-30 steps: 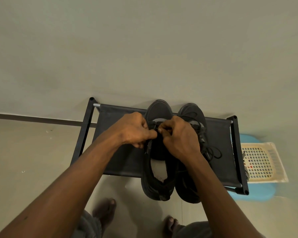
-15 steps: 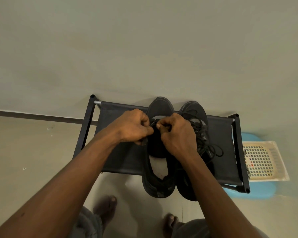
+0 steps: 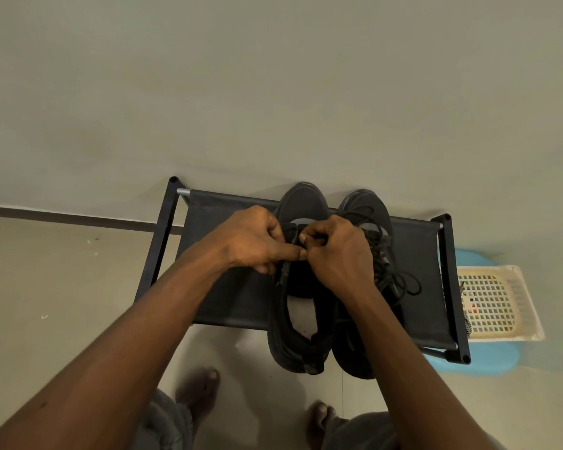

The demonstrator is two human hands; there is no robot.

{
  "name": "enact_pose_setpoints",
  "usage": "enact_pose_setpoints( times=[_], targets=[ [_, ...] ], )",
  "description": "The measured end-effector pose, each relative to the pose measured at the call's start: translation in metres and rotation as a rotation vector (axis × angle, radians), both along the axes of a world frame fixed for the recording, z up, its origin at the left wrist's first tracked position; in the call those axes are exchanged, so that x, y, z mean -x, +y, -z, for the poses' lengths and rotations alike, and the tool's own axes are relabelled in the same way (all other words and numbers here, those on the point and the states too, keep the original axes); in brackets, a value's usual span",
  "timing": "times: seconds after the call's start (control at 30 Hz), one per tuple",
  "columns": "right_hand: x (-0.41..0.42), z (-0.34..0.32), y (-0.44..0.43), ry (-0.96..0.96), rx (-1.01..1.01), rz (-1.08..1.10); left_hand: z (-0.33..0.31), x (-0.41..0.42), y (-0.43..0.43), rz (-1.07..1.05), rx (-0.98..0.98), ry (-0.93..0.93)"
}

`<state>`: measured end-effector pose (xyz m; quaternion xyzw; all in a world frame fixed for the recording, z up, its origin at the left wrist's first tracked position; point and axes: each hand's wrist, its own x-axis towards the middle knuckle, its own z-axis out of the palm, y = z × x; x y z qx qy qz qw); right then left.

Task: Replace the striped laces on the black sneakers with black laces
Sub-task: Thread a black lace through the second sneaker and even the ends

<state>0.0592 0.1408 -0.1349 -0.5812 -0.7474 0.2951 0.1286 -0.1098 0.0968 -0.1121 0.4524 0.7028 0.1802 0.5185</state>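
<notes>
Two black sneakers stand side by side, toes to the wall, on a low black rack (image 3: 234, 297). Over the eyelet area of the left sneaker (image 3: 301, 203) my left hand (image 3: 254, 240) and my right hand (image 3: 338, 251) meet, fingers pinched together on a black lace that is mostly hidden under them. The right sneaker (image 3: 366, 206) carries a black lace (image 3: 400, 284) with loose ends spilling to its right. A bit of striped lace (image 3: 467, 326) hangs at the rack's right end.
The rack stands against a plain wall (image 3: 273, 92). A cream perforated basket (image 3: 498, 303) sits on a blue plastic stool (image 3: 488, 362) just right of the rack. My bare feet (image 3: 199, 391) rest on the tiled floor below the sneakers.
Both hands stayed pinched together on the left sneaker's lace, with small finger shifts. My left index finger now stretches toward my right hand.
</notes>
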Motion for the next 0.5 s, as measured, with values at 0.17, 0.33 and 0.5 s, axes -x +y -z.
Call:
enact_pose_setpoints(
  times=[0.17, 0.33, 0.5],
  targets=[
    [-0.0035, 0.0008, 0.0034, 0.174, 0.149, 0.037, 0.0017, 0.0010, -0.0002, 0.003, 0.018, -0.058],
    [-0.0017, 0.0023, 0.0033, 0.131, 0.135, -0.013, 0.0018, 0.0027, -0.0024, 0.003, 0.028, -0.098],
    [-0.0062, -0.0019, 0.0094, 0.091, 0.167, -0.107, -0.0017, 0.0033, -0.0035, 0.009, 0.052, -0.098]
  ],
)
